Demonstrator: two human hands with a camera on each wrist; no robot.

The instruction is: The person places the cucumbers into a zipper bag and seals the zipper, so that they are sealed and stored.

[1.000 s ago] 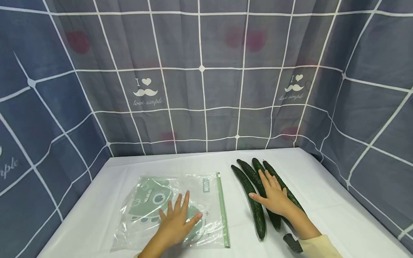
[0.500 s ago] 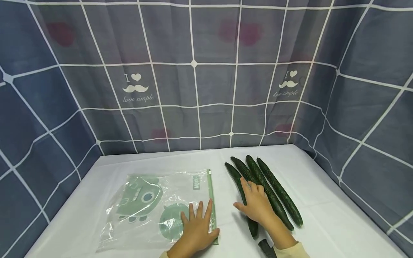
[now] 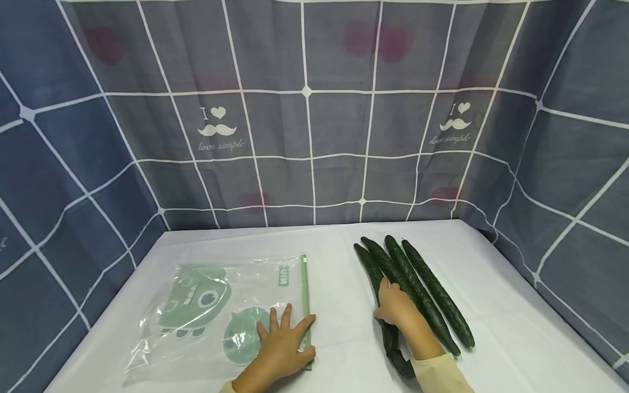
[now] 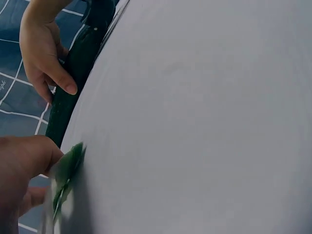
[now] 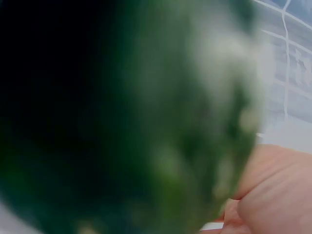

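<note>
My left hand [image 3: 282,346] lies with fingers spread on a clear plastic zip bag [image 3: 162,355], near its green-edged side [image 3: 306,295]. The bag lies flat and bears a green cartoon print. On the right, several long dark green cucumbers [image 3: 439,289] lie side by side. My right hand [image 3: 397,307] grips the leftmost cucumber [image 3: 366,262] around its middle, fingers curled over it. In the right wrist view that cucumber [image 5: 185,122] fills most of the picture, blurred. The left wrist view shows the right hand [image 4: 46,58] on the cucumber [image 4: 63,107] as well.
A white cloth [image 3: 339,327] covers the table. Dark blue-grey checked curtains [image 3: 339,125] with white lines stand close behind it and on both sides. A strip of cloth separates the bag from the cucumbers.
My right hand has moved from over the middle cucumbers to the leftmost one and curled round it. My left hand has slid to the bag's green edge, and the bag has shifted left.
</note>
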